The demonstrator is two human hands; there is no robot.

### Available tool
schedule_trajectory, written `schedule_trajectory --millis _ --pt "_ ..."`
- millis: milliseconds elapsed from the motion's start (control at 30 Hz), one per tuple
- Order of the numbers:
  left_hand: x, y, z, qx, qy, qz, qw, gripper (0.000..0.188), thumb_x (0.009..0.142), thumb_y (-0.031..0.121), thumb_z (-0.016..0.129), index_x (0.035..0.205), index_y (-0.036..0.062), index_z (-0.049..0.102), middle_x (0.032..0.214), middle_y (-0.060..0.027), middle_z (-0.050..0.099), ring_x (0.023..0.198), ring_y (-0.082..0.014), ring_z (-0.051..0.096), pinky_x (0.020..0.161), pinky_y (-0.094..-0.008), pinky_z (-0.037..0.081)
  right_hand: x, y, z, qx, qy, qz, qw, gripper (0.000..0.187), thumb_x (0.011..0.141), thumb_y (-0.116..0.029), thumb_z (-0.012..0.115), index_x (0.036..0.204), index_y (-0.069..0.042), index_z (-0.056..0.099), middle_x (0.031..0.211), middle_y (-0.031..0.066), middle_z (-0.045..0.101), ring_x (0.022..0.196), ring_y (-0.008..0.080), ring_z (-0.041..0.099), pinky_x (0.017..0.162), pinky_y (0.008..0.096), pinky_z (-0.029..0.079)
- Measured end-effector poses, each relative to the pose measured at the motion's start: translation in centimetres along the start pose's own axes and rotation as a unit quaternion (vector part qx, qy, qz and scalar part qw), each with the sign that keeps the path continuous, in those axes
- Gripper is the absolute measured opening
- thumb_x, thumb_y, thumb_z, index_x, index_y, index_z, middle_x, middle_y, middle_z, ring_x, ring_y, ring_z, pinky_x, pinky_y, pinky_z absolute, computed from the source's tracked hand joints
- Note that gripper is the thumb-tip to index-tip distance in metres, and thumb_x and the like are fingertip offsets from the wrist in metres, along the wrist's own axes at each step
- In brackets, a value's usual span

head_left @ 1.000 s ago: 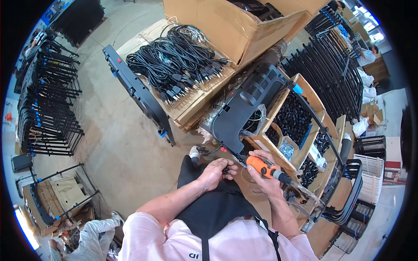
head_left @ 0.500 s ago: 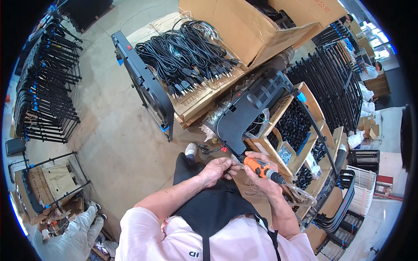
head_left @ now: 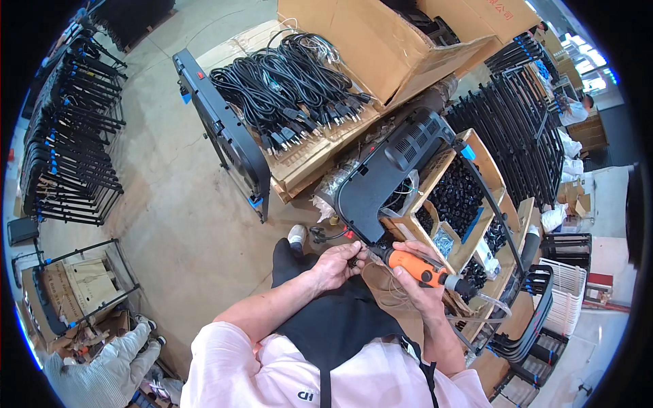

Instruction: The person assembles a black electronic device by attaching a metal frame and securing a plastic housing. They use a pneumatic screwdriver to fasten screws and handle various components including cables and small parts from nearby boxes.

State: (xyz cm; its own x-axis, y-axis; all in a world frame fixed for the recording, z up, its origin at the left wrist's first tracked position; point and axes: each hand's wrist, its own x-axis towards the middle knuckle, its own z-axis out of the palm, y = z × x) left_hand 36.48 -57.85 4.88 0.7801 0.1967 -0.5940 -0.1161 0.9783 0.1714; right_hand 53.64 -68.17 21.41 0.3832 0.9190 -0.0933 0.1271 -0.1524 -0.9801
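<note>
My right hand [head_left: 420, 291] is wrapped round an orange power screwdriver [head_left: 412, 264] with a clear hose [head_left: 496, 306] at its rear end. The tool's front end points at the lower corner of a black plastic housing [head_left: 360, 200] fixed to a dark tubular frame [head_left: 495, 194]. Beside that corner, my left hand [head_left: 337, 265] is closed in a pinch, with small dark pieces between the fingers, too small to name. Whether the screwdriver's tip touches the frame cannot be seen.
A divided wooden box [head_left: 425, 234] of small black parts and screws stands right of the housing. Bundled black power cords [head_left: 289, 88] lie on cardboard ahead. Another housing [head_left: 224, 129] stands to the left. Stacked frames [head_left: 75, 143] line the far left; a person [head_left: 102, 374] works lower left.
My right hand has turned the screwdriver and shifted it slightly right and down. My left hand has moved back slightly from the tool's front, with dark pieces now showing in its fingers.
</note>
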Motion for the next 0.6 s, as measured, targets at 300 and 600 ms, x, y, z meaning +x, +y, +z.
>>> schedule_trajectory --millis 300,600 --pt "0.1 0.5 1.0 -0.044 -0.014 0.001 0.999 0.021 0.115 0.031 0.056 0.115 0.0112 0.066 0.095 0.0016 0.063 0.084 -0.0127 0.059 0.075 -0.0277 0.05 0.2 0.3 -0.1 -0.026 -0.01 -0.008 1.0 0.053 0.091 -0.003 0.08 0.14 0.0 0.058 0.135 0.0165 0.072 0.126 0.025 0.068 0.111 0.0405 0.053" --pt "0.3 1.2 0.9 -0.072 -0.023 -0.001 0.997 0.025 0.115 0.03 0.056 0.123 0.0085 0.065 0.095 0.0012 0.064 0.085 -0.0126 0.06 0.076 -0.0276 0.051 1.0 0.2 0.4 -0.057 -0.024 0.0 0.998 0.05 0.091 -0.003 0.079 0.137 -0.002 0.062 0.134 0.0133 0.071 0.127 0.0242 0.068 0.112 0.0396 0.053"
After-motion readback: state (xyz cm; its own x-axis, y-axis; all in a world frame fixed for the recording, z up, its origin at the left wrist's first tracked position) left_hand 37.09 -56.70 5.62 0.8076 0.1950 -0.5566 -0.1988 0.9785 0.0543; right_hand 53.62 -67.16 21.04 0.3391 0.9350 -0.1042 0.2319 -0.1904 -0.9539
